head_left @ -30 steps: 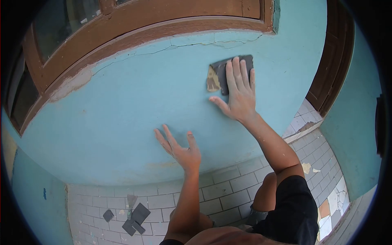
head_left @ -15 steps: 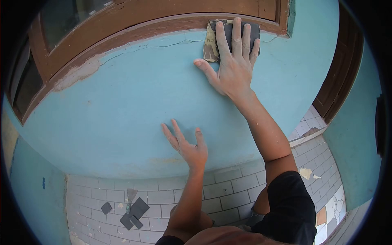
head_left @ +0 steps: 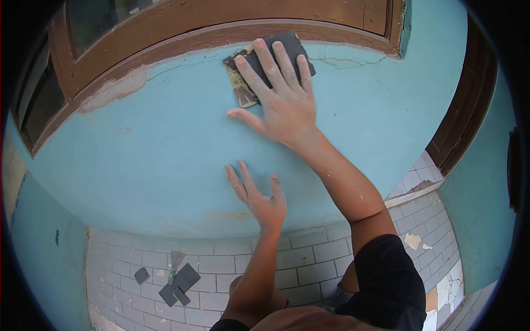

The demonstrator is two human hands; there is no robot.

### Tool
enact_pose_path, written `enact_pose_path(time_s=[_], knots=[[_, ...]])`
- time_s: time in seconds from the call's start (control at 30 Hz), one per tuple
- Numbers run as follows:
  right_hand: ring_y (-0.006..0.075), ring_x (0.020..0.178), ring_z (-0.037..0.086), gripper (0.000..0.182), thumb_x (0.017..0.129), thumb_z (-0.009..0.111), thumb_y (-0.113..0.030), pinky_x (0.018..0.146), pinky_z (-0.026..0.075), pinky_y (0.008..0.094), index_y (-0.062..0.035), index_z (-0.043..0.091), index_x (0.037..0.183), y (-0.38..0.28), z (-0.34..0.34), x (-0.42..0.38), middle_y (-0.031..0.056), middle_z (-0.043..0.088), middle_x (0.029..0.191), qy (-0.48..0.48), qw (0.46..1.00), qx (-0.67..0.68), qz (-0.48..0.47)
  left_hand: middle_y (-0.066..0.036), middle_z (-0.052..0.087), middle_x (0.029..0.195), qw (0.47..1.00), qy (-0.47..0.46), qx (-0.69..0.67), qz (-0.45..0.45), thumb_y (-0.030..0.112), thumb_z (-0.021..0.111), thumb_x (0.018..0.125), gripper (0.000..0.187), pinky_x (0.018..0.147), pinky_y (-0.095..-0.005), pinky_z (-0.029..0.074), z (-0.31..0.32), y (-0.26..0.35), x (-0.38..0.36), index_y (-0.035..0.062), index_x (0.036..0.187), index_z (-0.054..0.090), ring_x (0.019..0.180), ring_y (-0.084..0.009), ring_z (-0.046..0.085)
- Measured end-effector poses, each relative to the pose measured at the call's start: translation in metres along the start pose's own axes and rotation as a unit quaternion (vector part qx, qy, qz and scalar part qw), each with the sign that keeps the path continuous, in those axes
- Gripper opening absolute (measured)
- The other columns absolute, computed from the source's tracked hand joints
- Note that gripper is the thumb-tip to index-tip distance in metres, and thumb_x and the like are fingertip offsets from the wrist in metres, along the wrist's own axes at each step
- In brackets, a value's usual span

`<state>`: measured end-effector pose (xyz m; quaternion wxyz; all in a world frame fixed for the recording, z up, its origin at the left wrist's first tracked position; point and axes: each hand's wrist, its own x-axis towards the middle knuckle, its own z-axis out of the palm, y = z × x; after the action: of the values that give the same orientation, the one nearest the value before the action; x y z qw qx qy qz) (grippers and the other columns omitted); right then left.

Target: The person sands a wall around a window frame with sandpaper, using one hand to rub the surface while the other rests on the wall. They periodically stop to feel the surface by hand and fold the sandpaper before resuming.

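Dusty and spread, my right hand (head_left: 290, 105) presses a sheet of dark sandpaper (head_left: 287, 47) against the light blue wall (head_left: 154, 160), just under the brown window frame. The sheet's left edge is folded, showing its printed, tan backing. My right fingers lie over the sheet and hold it to the wall, with the thumb off to the left on bare paint. Lower down, my left hand (head_left: 265, 207) is open and holds nothing, fingers apart and pointing up, close in front of the wall.
Above runs the brown wooden window frame (head_left: 232, 36), with a crack and chipped plaster beneath it. On the tiled floor (head_left: 215, 265) at lower left lie several dark sandpaper pieces (head_left: 186, 277) and a scraper-like tool (head_left: 175, 259). Paint flakes (head_left: 412, 241) lie at right, near a brown door (head_left: 461, 94).
My right hand has swept the sandpaper left and slightly down along the wall, and the sheet has tilted. My left hand stays nearly in place; the view has shifted a little.
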<state>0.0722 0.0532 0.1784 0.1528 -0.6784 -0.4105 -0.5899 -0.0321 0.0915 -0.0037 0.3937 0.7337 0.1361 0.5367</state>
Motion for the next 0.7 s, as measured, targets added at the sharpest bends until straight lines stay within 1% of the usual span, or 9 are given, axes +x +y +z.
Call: enact_pose_path(time_s=[0.03,0.1,0.2,0.33,0.43,0.5,0.6,0.63,0.7], knots=[[0.0409,0.154,0.023,0.091,0.084,0.064,-0.074,0.123,0.01,0.0585,-0.019,0.049,0.155,0.013,-0.005,-0.003,0.0195,0.03,0.166,-0.001,1.0,0.005,-0.001,-0.027,0.014,0.168,1.0,0.002,0.003,-0.003,0.019,0.07,0.092,0.079,0.121,-0.0621,0.017,-0.003,0.004,0.0,-0.0003,0.159,0.031,0.154,-0.0479,0.013],[0.0416,0.154,0.022,0.093,0.09,0.06,-0.07,0.122,0.014,0.0615,-0.0137,0.038,0.16,0.053,-0.026,-0.019,0.0193,0.024,0.169,0.064,0.982,-0.095,0.149,-0.025,0.014,0.168,1.0,-0.001,0.0,-0.006,0.02,0.068,0.095,0.077,0.121,-0.0589,0.018,-0.013,0.011,0.006,-0.0005,0.159,0.03,0.155,-0.045,0.013],[0.0438,0.156,0.015,0.098,0.091,0.056,-0.073,0.122,0.009,0.0621,-0.0066,0.034,0.16,0.061,-0.018,-0.029,0.0252,0.019,0.168,0.13,0.957,-0.046,0.254,-0.025,0.015,0.167,1.0,0.024,-0.004,0.004,0.019,0.067,0.096,0.075,0.121,-0.0585,0.019,-0.019,0.008,0.01,-0.0011,0.158,0.031,0.155,-0.0445,0.015],[0.043,0.155,0.019,0.1,0.088,0.058,-0.075,0.123,0.01,0.0584,-0.0099,0.036,0.16,-0.027,-0.001,0.011,0.0216,0.023,0.168,-0.003,0.998,0.035,0.048,-0.024,0.019,0.166,0.999,0.025,-0.029,0.009,0.019,0.066,0.097,0.072,0.121,-0.0575,0.02,-0.004,0.001,0.004,-0.0023,0.157,0.032,0.154,-0.044,0.019],[0.0403,0.155,0.022,0.1,0.086,0.06,-0.075,0.123,0.012,0.0577,-0.0109,0.039,0.159,-0.004,-0.004,0.007,0.0201,0.024,0.168,-0.019,1.0,0.007,-0.01,-0.025,0.023,0.165,0.998,0.046,-0.043,0.026,0.018,0.065,0.097,0.07,0.12,-0.0569,0.022,-0.002,0.007,0.0,-0.0038,0.156,0.033,0.152,-0.0429,0.023],[0.0392,0.154,0.026,0.096,0.086,0.064,-0.072,0.123,0.014,0.0573,-0.0106,0.043,0.157,0.028,-0.026,-0.008,0.0193,0.027,0.168,0.025,0.995,-0.042,0.087,-0.027,0.025,0.163,0.998,0.055,-0.04,0.013,0.017,0.064,0.097,0.068,0.12,-0.0565,0.023,-0.01,0.016,0.003,-0.005,0.154,0.035,0.151,-0.0429,0.026],[0.0399,0.156,0.019,0.104,0.092,0.048,-0.076,0.123,0.008,0.0574,-0.003,0.026,0.162,0.08,-0.029,-0.041,0.0206,0.024,0.168,0.096,0.965,-0.061,0.235,-0.028,0.028,0.161,0.993,0.102,-0.038,0.037,0.018,0.063,0.098,0.065,0.12,-0.0561,0.023,-0.016,0.017,0.009,-0.0066,0.152,0.037,0.151,-0.0432,0.027],[0.0399,0.156,0.019,0.104,0.092,0.048,-0.076,0.123,0.008,0.0574,-0.003,0.026,0.162,0.069,-0.036,-0.043,0.0206,0.024,0.168,0.096,0.966,-0.063,0.232,-0.028,0.028,0.161,0.993,0.103,-0.041,0.035,0.018,0.063,0.098,0.065,0.12,-0.0561,0.023,-0.015,0.018,0.008,-0.0066,0.152,0.037,0.151,-0.0432,0.027],[0.0404,0.157,0.016,0.108,0.093,0.039,-0.081,0.124,0.005,0.0566,-0.0002,0.022,0.162,0.039,-0.043,-0.047,0.0235,0.022,0.168,-0.044,0.993,-0.013,0.108,-0.029,0.032,0.159,0.986,0.108,0.016,0.124,0.019,0.06,0.099,0.062,0.12,-0.0568,0.025,-0.01,0.021,0.008,-0.0079,0.15,0.038,0.149,-0.0444,0.029]])
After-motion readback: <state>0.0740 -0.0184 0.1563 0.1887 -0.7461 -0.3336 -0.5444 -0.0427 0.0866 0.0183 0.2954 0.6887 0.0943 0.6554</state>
